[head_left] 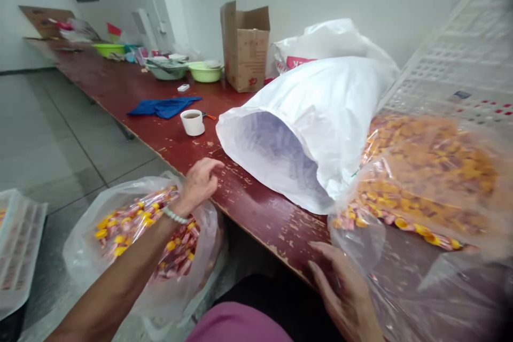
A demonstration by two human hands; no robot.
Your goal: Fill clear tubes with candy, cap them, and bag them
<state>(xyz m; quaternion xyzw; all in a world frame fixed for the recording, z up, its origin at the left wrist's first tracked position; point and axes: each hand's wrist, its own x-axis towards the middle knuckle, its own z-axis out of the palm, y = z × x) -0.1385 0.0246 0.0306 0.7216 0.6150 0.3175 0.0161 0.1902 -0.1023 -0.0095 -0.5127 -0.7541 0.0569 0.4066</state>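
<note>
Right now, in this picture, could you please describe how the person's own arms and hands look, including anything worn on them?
Both the left hand and the right hand are without gloves. Around the left wrist is a bracelet of pale, rounded beads. No sleeve shows on the left forearm; most of the right arm is out of view.
</note>
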